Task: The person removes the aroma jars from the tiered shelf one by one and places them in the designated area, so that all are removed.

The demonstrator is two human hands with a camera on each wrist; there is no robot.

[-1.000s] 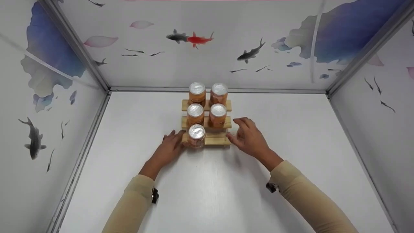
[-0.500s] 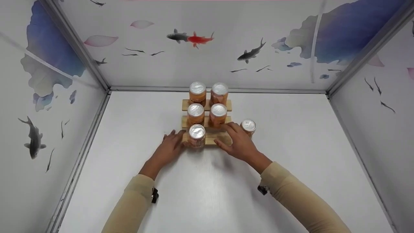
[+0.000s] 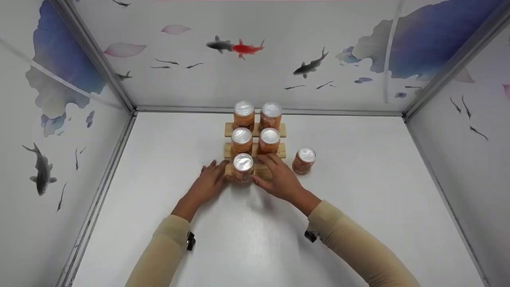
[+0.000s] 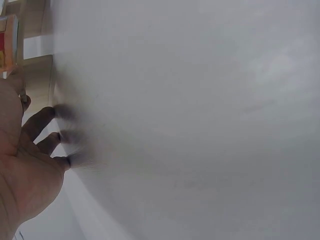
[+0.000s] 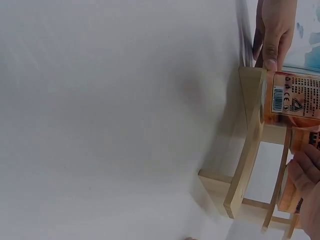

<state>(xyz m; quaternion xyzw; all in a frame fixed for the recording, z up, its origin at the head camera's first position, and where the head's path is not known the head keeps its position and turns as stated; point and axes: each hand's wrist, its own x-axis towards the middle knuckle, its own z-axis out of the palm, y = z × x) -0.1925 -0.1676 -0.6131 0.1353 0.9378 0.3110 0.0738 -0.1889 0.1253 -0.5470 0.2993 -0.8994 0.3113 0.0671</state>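
Note:
A three-step wooden rack [image 3: 263, 172] carries several orange cans with silver lids. The front can [image 3: 242, 167] stands at the left of the lowest step; its barcode label [image 5: 292, 97] faces the right wrist view. My left hand [image 3: 206, 185] touches the rack's left end with its thumb, while the other fingertips [image 4: 52, 140] reach down by the table. Over the right part of the lowest step is my right hand [image 3: 282, 181], fingers extended and thumb apart, close beside the front can. A small gap shows between this hand and that can in the right wrist view.
One separate can [image 3: 304, 161] stands on the white table [image 3: 247, 239], right of the rack. Two cans occupy the middle step and two the top step. Behind the rack rises a wall [image 3: 275, 79] painted with fish; side walls flank the table.
My right hand has moved left from beside the rack to the front can, leaving the separate can uncovered on the table. My left hand has kept its place.

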